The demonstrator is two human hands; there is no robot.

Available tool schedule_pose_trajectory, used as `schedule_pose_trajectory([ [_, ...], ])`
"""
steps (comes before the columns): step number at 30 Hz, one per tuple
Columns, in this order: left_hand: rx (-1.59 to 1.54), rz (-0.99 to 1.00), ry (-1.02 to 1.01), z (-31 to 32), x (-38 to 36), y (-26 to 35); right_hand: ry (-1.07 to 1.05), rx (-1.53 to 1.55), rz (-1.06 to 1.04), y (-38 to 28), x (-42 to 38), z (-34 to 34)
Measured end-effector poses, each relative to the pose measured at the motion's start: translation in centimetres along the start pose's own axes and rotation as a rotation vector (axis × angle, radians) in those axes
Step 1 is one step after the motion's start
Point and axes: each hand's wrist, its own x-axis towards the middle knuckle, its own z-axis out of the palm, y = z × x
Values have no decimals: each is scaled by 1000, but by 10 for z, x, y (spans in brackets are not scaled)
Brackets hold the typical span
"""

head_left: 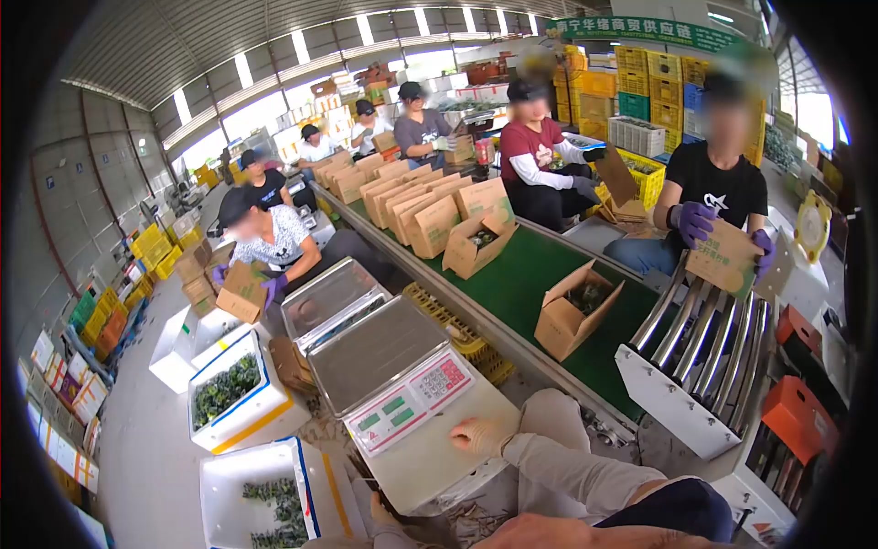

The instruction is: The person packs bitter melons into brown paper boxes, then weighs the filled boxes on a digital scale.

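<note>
A digital weighing scale (416, 403) with a grey pan (375, 352) and a red-and-white keypad panel stands in front of me. My right hand (479, 436), at the end of a beige sleeve, rests on the scale's pale body with its fingers curled in. No object shows in it. Low beside the scale's near left corner is part of my left hand (379, 509); its fingers are mostly hidden. To the left of it, a white foam box (315, 476) holds dark green leafy produce (279, 512).
A green conveyor belt (512, 284) carries open cardboard boxes (576, 311). Metal rollers (704, 329) stand at right, where a purple-gloved person holds a carton (722, 258). Another foam box (242, 398) and a second scale (329, 302) lie left. Several people sit along the belt.
</note>
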Motion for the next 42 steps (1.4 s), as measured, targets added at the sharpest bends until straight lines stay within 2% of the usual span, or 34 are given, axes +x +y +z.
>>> schedule_pose_trajectory([
  [13,304,191,351,-23,-12,11,-27,37,-38,3,-4,-6],
  [15,430,294,395,-17,-6,19,-65,37,-23,-2,-5,-10],
  [17,549,521,429,-5,4,42,-65,15,-26,-5,-5,-12],
  [18,577,628,433,6,6,55,-83,-5,-14,-4,-7,-14],
  [19,546,638,406,20,-11,78,-80,-14,-23,-5,-9,-18],
  [21,535,736,340,75,-82,131,-58,36,-15,-10,-11,-20],
  [23,681,762,99,78,-119,184,-94,40,-28,-2,-6,-19],
  [25,859,731,-133,95,-172,225,-142,64,-35,-7,-7,-13],
  [26,869,728,-106,115,-205,242,85,70,-84,-18,-10,-16],
  [27,1209,669,-180,141,-237,253,315,75,-131,-34,-11,-22],
  [28,1540,590,-262,157,-255,255,304,86,-142,-54,-11,-32],
  [30,1837,588,-403,173,-254,242,539,-62,-345,-99,-13,-59],
  [31,1961,546,-445,185,-252,230,540,-72,-352,-117,-15,-67],
  [33,1986,561,-491,209,-249,210,363,-180,-510,-150,-19,-77],
  [35,2013,551,-504,219,-245,215,305,-193,-472,-162,-15,-81],
  [37,1817,407,-764,223,-235,225,235,-384,-431,-156,-6,-87],
  [38,1583,356,-959,211,-224,234,235,-377,-422,-157,-5,-89],
  [39,1659,437,-1082,200,-214,247,211,-378,-456,-156,-4,-90],
  [41,1586,-31,-828,195,-220,253,221,-343,-446,-155,-4,-89],
  [42,1570,-36,-799,191,-223,251,245,-308,-476,-156,-4,-88],
])
